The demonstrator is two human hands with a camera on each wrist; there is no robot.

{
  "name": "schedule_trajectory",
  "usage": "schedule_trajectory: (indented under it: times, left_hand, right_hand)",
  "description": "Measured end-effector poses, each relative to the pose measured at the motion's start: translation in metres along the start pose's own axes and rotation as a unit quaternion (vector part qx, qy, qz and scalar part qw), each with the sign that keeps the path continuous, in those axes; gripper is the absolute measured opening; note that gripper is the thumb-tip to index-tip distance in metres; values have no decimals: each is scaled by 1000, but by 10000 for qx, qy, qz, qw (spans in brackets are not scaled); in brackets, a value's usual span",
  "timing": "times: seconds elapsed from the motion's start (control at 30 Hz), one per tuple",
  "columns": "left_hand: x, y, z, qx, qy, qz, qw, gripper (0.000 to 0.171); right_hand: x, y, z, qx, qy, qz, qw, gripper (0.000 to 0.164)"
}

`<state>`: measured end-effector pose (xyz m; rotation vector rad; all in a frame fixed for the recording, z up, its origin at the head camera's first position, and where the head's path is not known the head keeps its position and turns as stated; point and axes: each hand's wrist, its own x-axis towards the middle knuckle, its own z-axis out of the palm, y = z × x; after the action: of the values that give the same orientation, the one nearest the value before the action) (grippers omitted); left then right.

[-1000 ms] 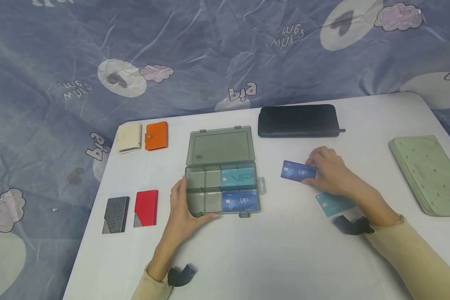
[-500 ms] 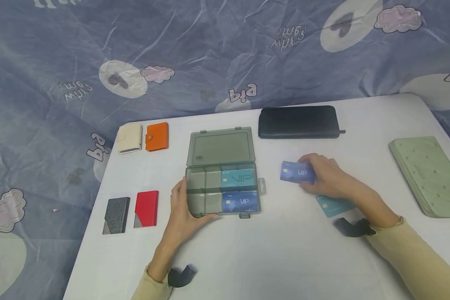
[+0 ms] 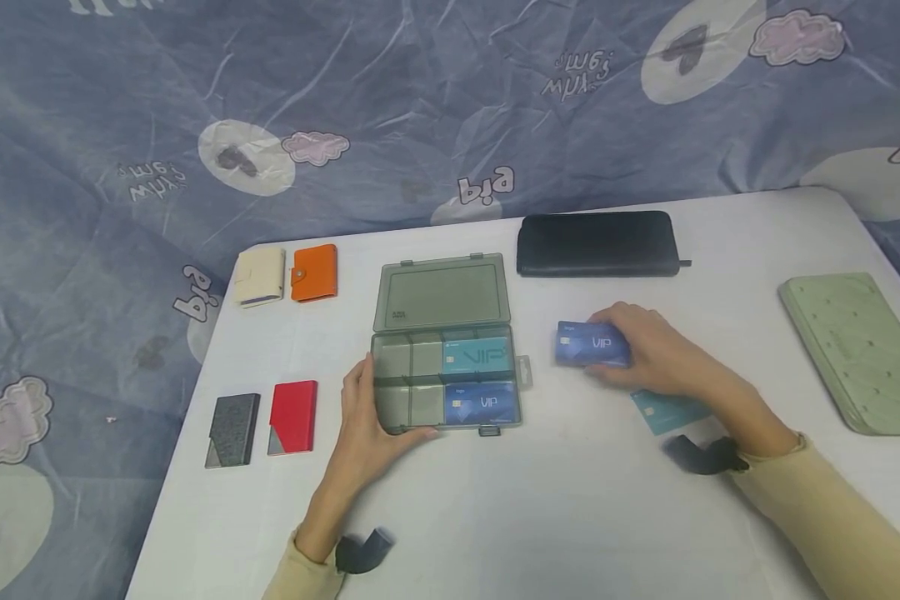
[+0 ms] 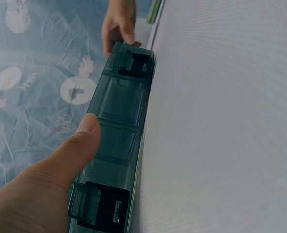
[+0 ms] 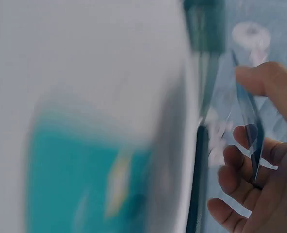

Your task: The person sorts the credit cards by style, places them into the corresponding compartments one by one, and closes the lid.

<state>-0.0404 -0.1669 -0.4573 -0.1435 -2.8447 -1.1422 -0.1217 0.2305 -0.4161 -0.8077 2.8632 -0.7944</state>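
A translucent green compartment box [image 3: 392, 357] lies with its lid [image 3: 444, 293] folded back. My left hand [image 3: 366, 433] holds its front left corner, fingers along the left side; in the left wrist view the thumb [image 4: 82, 143] presses the latched front wall. Inside, the right-hand compartments hold a teal VIP card [image 3: 474, 356] above a blue VIP card [image 3: 482, 403]. To the right of the box, my right hand [image 3: 654, 354] pinches another blue VIP card [image 3: 587, 343] between thumb and fingers, seen edge-on in the right wrist view. Partly beneath that hand, a teal card [image 3: 663, 412] lies on the table.
A black zip wallet [image 3: 596, 243] lies behind the right hand. At far right is a pale green quilted pouch [image 3: 858, 350]. Along the left are a cream card holder [image 3: 259, 275], an orange one [image 3: 314, 272], a dark grey one [image 3: 232, 429] and a red one [image 3: 292, 417].
My right hand has shifted slightly left with the blue VIP card, toward the box. The left hand and the box have stayed in place.
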Motion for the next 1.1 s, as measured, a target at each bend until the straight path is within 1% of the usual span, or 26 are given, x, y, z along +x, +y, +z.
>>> schedule_trajectory:
  times: [0.07,0.17,0.27,0.37,0.47,0.57,0.7,0.9,1.1]
  left_hand:
    - [0,0,-1,24,2,4,10000,122]
    - [0,-1,-2,42,14,31,10000,122]
    - [-1,-2,-2,32,26,37,10000,122]
    - [-1,-2,-2,-1,22,25,10000,122]
    - [-1,-3,-1,-20,1,52,10000,122]
    - [0,-3,0,-38,-8,118,9999,122]
    - [0,-2,-1,-27,-11,155,9999,122]
    - [-1,0,-1,50,-35,78,10000,122]
    - [0,-1,-1,27,-2,94,10000,123]
  right_hand:
    - [4,-16,0,82,86,-281,9995,58]
    - [13,-43,6,176,84,-787,9967,56]
    - [21,-70,18,224,-9,-1071,9940,54]
    - [27,-91,34,236,-121,-1098,9936,54]
    - [31,-106,50,145,-170,-1103,9936,56]
    - [34,-111,62,24,-78,-1190,9929,56]
    - [34,-111,70,-113,138,-1297,9914,57]
    - [32,-105,71,-172,202,-1334,9907,59]
    - [27,-98,68,-288,252,-1421,9891,62]
